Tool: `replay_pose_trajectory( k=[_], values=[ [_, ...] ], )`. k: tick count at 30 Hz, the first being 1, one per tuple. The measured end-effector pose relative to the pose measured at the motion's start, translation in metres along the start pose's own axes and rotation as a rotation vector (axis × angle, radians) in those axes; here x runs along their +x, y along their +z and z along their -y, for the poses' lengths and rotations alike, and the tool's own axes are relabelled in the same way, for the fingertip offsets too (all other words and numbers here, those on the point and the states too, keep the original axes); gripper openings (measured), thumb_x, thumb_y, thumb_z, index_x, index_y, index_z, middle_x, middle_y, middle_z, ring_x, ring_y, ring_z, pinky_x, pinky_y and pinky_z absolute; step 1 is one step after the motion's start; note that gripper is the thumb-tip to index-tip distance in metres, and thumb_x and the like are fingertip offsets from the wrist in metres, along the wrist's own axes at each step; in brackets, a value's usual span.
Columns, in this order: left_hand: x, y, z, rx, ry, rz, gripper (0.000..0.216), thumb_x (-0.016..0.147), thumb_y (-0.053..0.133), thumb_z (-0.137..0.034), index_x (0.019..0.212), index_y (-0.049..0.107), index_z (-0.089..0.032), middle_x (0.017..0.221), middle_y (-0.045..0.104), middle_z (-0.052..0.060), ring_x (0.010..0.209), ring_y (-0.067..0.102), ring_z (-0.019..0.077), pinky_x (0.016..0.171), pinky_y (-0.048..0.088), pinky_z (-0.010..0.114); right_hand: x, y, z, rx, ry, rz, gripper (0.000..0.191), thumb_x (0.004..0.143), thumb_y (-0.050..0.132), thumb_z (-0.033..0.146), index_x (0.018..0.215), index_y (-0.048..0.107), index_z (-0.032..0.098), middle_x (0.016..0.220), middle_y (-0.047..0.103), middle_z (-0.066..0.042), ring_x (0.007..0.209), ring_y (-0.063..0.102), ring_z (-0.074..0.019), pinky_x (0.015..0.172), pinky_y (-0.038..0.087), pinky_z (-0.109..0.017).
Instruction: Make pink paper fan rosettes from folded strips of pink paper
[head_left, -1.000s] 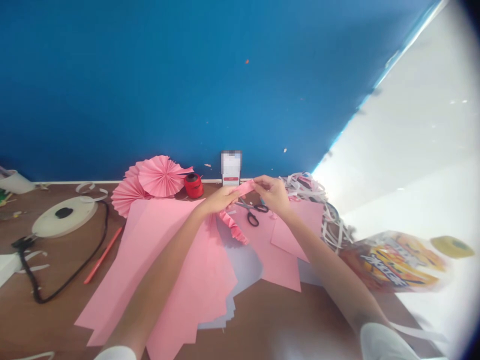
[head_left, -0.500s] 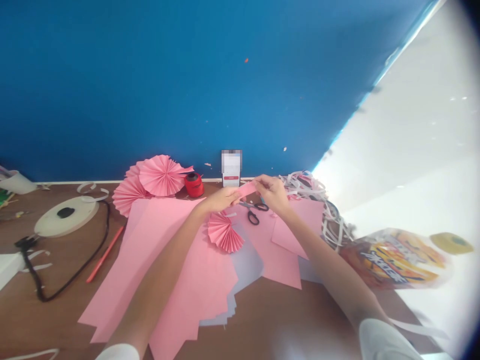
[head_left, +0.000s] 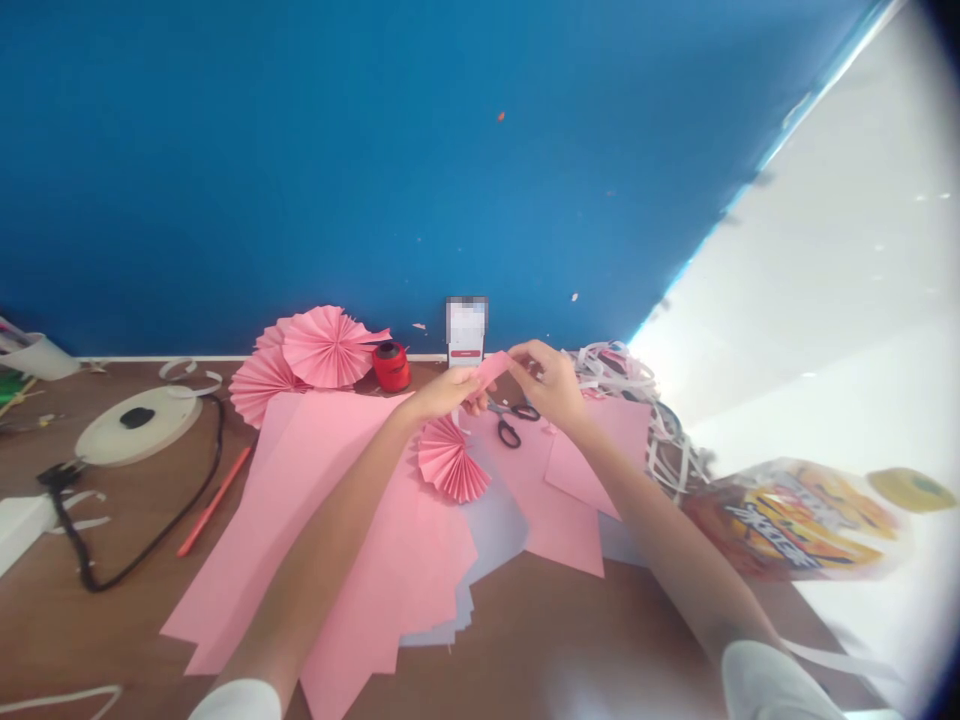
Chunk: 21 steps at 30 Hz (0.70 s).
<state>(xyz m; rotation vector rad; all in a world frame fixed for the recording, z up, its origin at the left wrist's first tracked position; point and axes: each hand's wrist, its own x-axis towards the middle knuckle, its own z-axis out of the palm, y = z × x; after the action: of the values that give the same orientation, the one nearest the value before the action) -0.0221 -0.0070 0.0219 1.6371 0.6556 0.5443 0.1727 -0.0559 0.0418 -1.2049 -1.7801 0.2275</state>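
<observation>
A narrow folded strip of pink paper (head_left: 493,370) is gripped near its left end by my left hand (head_left: 448,393), with the thumb on top. At its right end, the fingertips of my right hand (head_left: 551,382) pinch the paper. Just below my left hand lies a small pleated pink paper fan (head_left: 452,462). Black-handled scissors (head_left: 510,425) rest between the hands on the sheets, their blades partly hidden. Pink paper sheets (head_left: 360,560) spread under my left forearm, and smaller pink pieces (head_left: 577,470) lie by my right forearm.
Behind the hands a phone (head_left: 466,330) leans on the blue wall (head_left: 375,150). Pink rosettes (head_left: 330,345) and a red spool-like object (head_left: 391,367) stand left of it. A white disc (head_left: 142,430) with a black cable, a red pen (head_left: 215,500), white paper strips (head_left: 615,370) and a snack bag (head_left: 802,520) lie around.
The pink strip has tilted more steeply, its right end higher. My right fingers have shifted slightly. The whole view has moved a little.
</observation>
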Motion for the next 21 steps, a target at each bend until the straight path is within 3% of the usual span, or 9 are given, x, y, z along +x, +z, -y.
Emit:
replay_pose_trajectory(
  k=[5,8,12,17,21],
  values=[
    [0.001,0.003,-0.001,-0.019,-0.029,-0.023,0.043,0.087,0.05,-0.051,0.1,0.059,-0.011,0.065,0.054,0.0,0.055,0.05,0.0081,0.055,0.04,0.022,-0.001,0.001,0.003,-0.009,0.032,-0.002,0.022,0.088,0.049,0.032,0.102,0.06,0.02,0.088,0.066,-0.005,0.076,0.06,-0.0173,0.068,0.046,-0.029],
    [-0.001,0.001,-0.001,-0.018,-0.034,0.046,0.041,0.086,0.052,-0.049,0.101,0.06,-0.012,0.063,0.051,-0.002,0.052,0.045,0.0071,0.053,0.037,0.022,-0.001,0.0,0.0,0.007,0.046,0.011,0.026,0.087,0.049,0.028,0.111,0.055,0.02,0.086,0.066,-0.004,0.072,0.06,-0.0161,0.067,0.046,-0.028],
    [-0.006,-0.002,-0.006,0.006,-0.067,0.132,0.038,0.086,0.053,-0.051,0.095,0.058,-0.014,0.068,0.056,0.0,0.052,0.048,0.0072,0.052,0.038,0.022,0.0,-0.003,-0.006,0.023,0.012,0.083,0.015,0.085,0.047,0.022,0.092,0.061,0.019,0.082,0.066,-0.004,0.067,0.058,-0.0148,0.065,0.045,-0.027],
    [-0.009,-0.004,-0.009,0.004,-0.087,0.189,0.041,0.088,0.049,-0.053,0.099,0.055,-0.014,0.078,0.064,0.005,0.059,0.058,0.0099,0.056,0.043,0.023,0.003,-0.005,-0.012,0.066,-0.076,0.125,0.025,0.084,0.043,0.012,0.086,0.067,0.019,0.089,0.067,-0.005,0.079,0.061,-0.0169,0.071,0.045,-0.029],
    [-0.008,-0.01,-0.006,0.01,-0.065,0.194,0.036,0.087,0.053,-0.048,0.083,0.054,-0.012,0.078,0.064,0.006,0.065,0.06,0.0099,0.063,0.045,0.023,0.004,-0.01,-0.016,0.123,-0.105,0.174,0.036,0.08,0.037,0.003,0.087,0.068,0.019,0.095,0.067,-0.006,0.084,0.062,-0.0165,0.073,0.046,-0.028]
  ],
)
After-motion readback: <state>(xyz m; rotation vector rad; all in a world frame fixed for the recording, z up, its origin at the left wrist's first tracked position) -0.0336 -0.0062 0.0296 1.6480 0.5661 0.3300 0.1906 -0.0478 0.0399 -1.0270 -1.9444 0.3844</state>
